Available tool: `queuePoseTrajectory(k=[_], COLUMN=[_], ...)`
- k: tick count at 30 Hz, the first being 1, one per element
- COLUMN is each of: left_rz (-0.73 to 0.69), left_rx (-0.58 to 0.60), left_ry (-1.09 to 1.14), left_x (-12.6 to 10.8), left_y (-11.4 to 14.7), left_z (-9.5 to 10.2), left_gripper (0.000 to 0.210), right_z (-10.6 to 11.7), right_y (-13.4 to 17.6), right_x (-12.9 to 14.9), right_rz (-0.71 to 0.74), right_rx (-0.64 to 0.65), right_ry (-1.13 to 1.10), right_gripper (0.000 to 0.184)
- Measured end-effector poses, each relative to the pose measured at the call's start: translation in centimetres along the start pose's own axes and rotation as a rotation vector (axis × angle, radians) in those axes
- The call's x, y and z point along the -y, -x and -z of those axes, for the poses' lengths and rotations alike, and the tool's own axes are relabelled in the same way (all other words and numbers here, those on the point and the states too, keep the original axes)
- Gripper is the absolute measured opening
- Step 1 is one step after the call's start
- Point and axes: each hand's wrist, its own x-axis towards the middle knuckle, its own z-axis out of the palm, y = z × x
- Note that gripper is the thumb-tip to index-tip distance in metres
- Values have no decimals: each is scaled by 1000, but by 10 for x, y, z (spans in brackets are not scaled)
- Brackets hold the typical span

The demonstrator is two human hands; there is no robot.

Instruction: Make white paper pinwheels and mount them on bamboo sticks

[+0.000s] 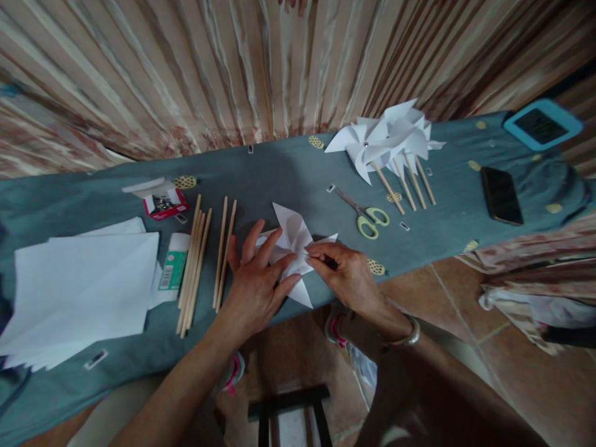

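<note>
A white paper pinwheel [294,231] without a stick lies on the cloth-covered table in front of me, its pointed blades spread out. My left hand [255,282] rests over its left side with the fingers spread, the fingertips touching the paper. At the pinwheel's centre, my right hand [347,270] has thumb and forefinger pinched together on the paper; whether a small pin is also between them is hidden. Just left of my left hand lie two wooden sticks [225,248]. Green-handled scissors [365,216] lie beyond my right hand, blades pointing away to the left.
Several finished pinwheels [388,133] on sticks lie at the back right. Further right are a dark phone [501,195] and a blue-framed tablet [542,124]. Leftward are more sticks [193,273], a glue stick [174,264], a red box [164,203] of metal pins and stacked white paper [84,285].
</note>
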Motion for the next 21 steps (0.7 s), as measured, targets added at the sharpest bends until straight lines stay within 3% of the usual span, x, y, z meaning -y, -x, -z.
queuePoseTrajectory(k=[21], left_rz=[-3], left_rx=[-11], left_ry=[-33], left_x=[1], left_y=[-4], left_z=[-2], left_gripper=[41], right_z=[-1], right_y=[0], right_x=[1], right_rz=[6], right_rx=[1], right_ry=[12], right_gripper=[11])
